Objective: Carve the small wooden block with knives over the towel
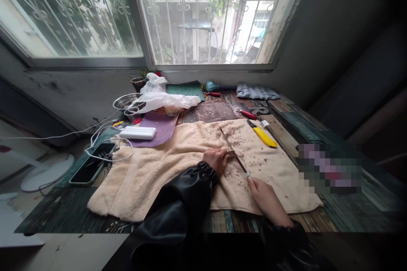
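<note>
Tool [241, 163], long and thin, aslant over beige towel [143, 169] on table [318, 216]. Right hand [264, 194]: fingers closed round its near end. Left hand [216, 159]: fingers gripping small light-brown piece [229, 152] where shaft crosses; contact unclear. Brown crumbs [234, 130] scattered alongside.

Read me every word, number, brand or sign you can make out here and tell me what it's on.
"R": printed on the tabletop; the character left of it is unclear.
White scrap: any marks are too small to read.
Power bank: nothing legible.
Pixelated item: blurred out, unreadable.
</note>
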The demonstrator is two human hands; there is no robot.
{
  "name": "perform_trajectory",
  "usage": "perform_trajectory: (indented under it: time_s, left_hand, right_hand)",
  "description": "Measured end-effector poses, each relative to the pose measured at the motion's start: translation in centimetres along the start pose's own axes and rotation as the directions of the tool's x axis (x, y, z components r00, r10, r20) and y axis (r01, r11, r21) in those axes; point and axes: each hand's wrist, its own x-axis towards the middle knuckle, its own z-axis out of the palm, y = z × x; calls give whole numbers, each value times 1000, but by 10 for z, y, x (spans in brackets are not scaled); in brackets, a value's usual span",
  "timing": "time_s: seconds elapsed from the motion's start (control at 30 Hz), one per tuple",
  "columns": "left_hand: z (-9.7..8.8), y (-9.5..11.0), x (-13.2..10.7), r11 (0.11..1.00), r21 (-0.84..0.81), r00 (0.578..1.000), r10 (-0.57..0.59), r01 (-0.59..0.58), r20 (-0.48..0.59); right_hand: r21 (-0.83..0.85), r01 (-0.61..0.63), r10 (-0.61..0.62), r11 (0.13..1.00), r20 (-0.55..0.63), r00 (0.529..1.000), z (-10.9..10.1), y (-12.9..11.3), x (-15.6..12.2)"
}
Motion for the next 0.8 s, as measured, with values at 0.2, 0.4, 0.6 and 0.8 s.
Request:
perform_trajectory:
  time_s: [0.2,0.4,0.6,0.8]
  left_hand:
    - [1,-1,0,1000,4,1000,-15,15,-4]
    - [2,-2,-1,999,-28,997,33,-35,-71]
    - [-8,-11,-3,952,-304,964,-108,30,-244]
    - [-14,-39,2,515,-830,778,-603,214,-174]
  right_hand:
    - [41,28,-27,999,-22,999,7,2,0]
    - [78,10,-5,997,-69,998,21,4,-6]
    - [153,17,-1,988,-106,994,20,2,-8]
    - [175,7,8,985,-90,996,19,-3,-9]
